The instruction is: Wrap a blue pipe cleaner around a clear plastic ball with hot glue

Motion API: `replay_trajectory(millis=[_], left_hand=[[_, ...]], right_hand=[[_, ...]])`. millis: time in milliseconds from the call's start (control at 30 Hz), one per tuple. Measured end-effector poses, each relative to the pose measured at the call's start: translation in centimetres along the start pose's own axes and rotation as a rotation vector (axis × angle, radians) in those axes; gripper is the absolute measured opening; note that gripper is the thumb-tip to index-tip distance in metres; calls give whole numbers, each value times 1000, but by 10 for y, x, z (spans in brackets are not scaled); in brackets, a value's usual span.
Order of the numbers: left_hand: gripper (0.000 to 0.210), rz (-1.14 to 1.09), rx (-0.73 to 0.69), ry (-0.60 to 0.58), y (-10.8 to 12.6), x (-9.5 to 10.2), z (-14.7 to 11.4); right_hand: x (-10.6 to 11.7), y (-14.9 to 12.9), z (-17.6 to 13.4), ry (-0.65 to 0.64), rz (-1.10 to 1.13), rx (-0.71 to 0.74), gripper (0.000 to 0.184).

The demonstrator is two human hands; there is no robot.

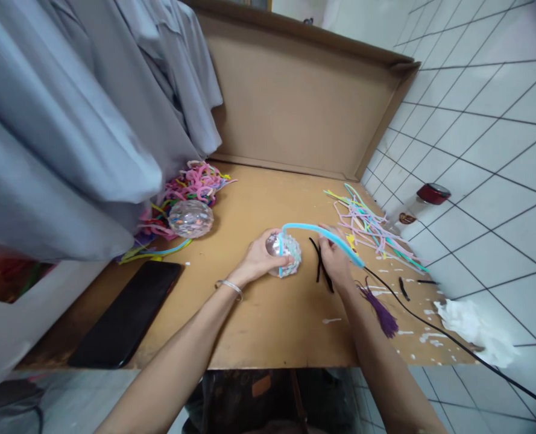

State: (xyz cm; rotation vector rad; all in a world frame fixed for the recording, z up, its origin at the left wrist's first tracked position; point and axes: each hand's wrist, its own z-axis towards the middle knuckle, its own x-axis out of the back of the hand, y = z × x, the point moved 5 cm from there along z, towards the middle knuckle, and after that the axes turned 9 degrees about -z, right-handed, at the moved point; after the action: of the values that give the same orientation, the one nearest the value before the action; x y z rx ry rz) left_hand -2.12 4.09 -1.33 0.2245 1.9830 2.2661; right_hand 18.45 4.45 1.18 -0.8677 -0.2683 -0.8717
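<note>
My left hand (266, 254) is closed around a clear faceted ball (290, 248), its thumb across the front. Pale, bumpy strips cover the ball's right side, and a light-blue pipe cleaner (281, 253) runs down its face. My right hand (333, 256) is closed on a light-blue tool (346, 248) with a black cord (412, 310), which looks like a glue gun. From the top of the ball a blue strip arcs over to this tool; where the two meet is unclear. Black pipe cleaner pieces (325, 274) lie beside my right hand.
A second clear ball (190, 218) sits by a heap of colourful pipe cleaners (199, 184). More pipe cleaners (371, 226) lie right, near a jar (412, 208). A phone (127, 313), purple tassel (384, 314), tissue (473, 331) and white drips share the table. Cardboard (295, 96) stands behind; grey clothes (114, 90) hang left.
</note>
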Motion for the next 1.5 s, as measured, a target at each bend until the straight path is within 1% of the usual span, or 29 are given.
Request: replay_trajectory(millis=[67,167,233,333,400,467,533,600,700,800,900,967,1033,1067,1133,1200,1267,1333,1433,1500], left_hand=[[72,80,-59,-1,3,0,-1],[72,219,-209,-47,13,-4,-4],[69,280,-294,-88,18,-7,-7],[66,310,-352,-124,20,-10,-8],[67,308,-373,-126,18,-10,-7],[68,288,-398,-116,17,-10,-7],[68,264,-404,-107,16,-9,-6],[68,263,-386,-99,15,-9,-6],[67,289,-350,-87,16,-8,-6],[65,281,-320,-60,17,-6,-6],[64,264,-292,-49,17,-5,-5],[65,267,-265,-40,15,-5,-5],[67,271,-231,-9,13,-3,-4],[67,268,-216,16,12,-1,-3],[70,241,-196,63,10,1,-2],[73,200,-138,84,7,3,0],[73,163,-61,84,4,4,0],[72,130,-7,78,4,5,0],[70,68,19,68,5,5,-1],[70,46,12,67,5,5,-1]], right_hand=[[-2,6,4,-10,7,-24,28],[-3,6,6,-14,49,-49,28],[-1,-4,4,-26,94,5,27],[3,-28,-3,-46,142,148,32],[4,-42,-9,-50,111,218,35],[0,-51,-13,-94,42,265,37],[-7,-55,-16,-159,1,289,38],[-11,-53,-17,-184,13,281,37],[-8,-50,-14,-154,74,242,34],[-7,-50,-14,-162,105,234,29],[-8,-52,-17,-174,86,243,26],[-10,-50,-17,-169,35,229,25],[-10,-42,-13,-158,-84,169,27],[-9,-35,-9,-154,-179,116,28],[-3,-17,0,-161,-450,-23,33],[6,3,10,-205,-745,-163,40],[15,21,16,-232,-952,-295,48],[18,39,19,-288,-1019,-392,56],[15,61,17,-388,-977,-493,64],[12,72,16,-405,-930,-541,65]])
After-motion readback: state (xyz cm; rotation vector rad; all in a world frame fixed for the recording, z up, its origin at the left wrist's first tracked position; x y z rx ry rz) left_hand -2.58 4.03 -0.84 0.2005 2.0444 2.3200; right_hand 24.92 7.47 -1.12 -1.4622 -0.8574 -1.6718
